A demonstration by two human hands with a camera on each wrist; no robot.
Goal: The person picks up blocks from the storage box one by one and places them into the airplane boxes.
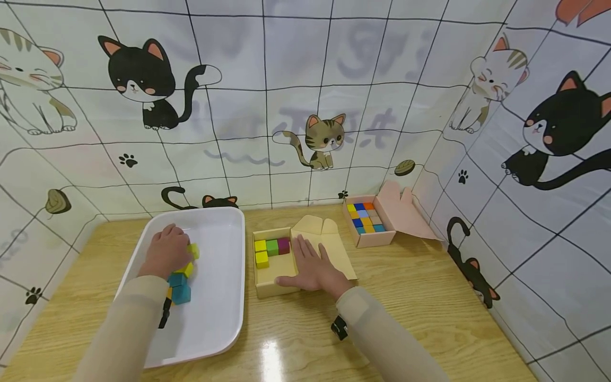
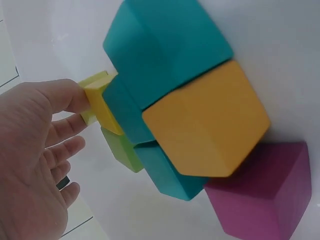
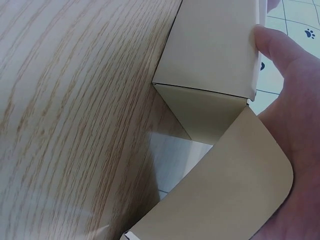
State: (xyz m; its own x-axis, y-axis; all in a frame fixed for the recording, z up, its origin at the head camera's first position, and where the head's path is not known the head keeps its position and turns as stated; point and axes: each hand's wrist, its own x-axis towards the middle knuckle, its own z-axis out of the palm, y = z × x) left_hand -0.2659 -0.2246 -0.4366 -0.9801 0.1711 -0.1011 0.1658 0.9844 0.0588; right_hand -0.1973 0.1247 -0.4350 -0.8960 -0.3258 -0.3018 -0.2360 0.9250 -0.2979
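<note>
In the white tray (image 1: 217, 318), my left hand (image 1: 168, 249) pinches a light yellow cube (image 2: 89, 118) between thumb and index finger, the other fingers loosely bent. Beside that cube sit a deeper yellow cube (image 2: 105, 105), a green cube (image 2: 122, 150), several teal cubes (image 2: 170, 45), an orange cube (image 2: 207, 120) and a purple cube (image 2: 265, 190). My right hand (image 1: 312, 268) lies with fingers spread over the hinge side and lid of the cream box (image 1: 273, 289), its thumb on the rim. Inside this box are two yellow cubes (image 1: 261, 259), a green cube (image 1: 272, 247) and a purple cube (image 1: 284, 245).
A pink box (image 1: 374, 241) with its lid folded back stands at the back right, holding several coloured cubes. Cat-printed sheeting (image 1: 296, 63) rises behind and beside the wooden table (image 1: 406, 281). The tray occupies the left part of the table.
</note>
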